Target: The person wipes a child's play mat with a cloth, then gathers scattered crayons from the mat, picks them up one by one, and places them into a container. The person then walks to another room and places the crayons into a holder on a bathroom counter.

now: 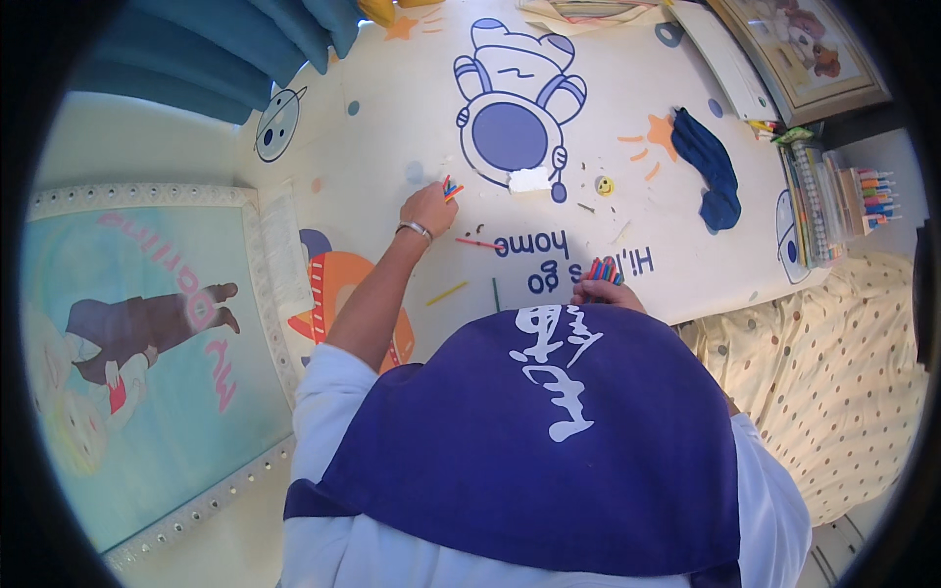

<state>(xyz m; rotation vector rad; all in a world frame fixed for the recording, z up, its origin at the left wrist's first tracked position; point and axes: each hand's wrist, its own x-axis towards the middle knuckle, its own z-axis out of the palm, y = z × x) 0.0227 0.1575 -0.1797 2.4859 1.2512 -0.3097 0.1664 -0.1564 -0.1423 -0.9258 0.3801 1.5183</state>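
My left hand [428, 208], with a silver-coloured band at its wrist, is over the white printed table cover [397, 132]. It grips a few thin coloured sticks [451, 191], which may be pencils. Close to my apron, my right hand [614, 292] holds a thicker bundle of red, blue and dark sticks [604, 270]. Between the hands lie a red stick [479, 243], a yellow stick [447, 294] and a green stick [495, 294], apart from each other. The green one's near end meets the apron's edge in view. Parts of both hands' fingers are hidden.
A crumpled white paper [530, 180], a yellow smiley piece [605, 185] and small dark scraps lie beyond my hands. To the right are a dark blue cloth [707, 169], upright books [803, 198] and a pen holder [853, 198]. A framed picture [162, 353] stands left.
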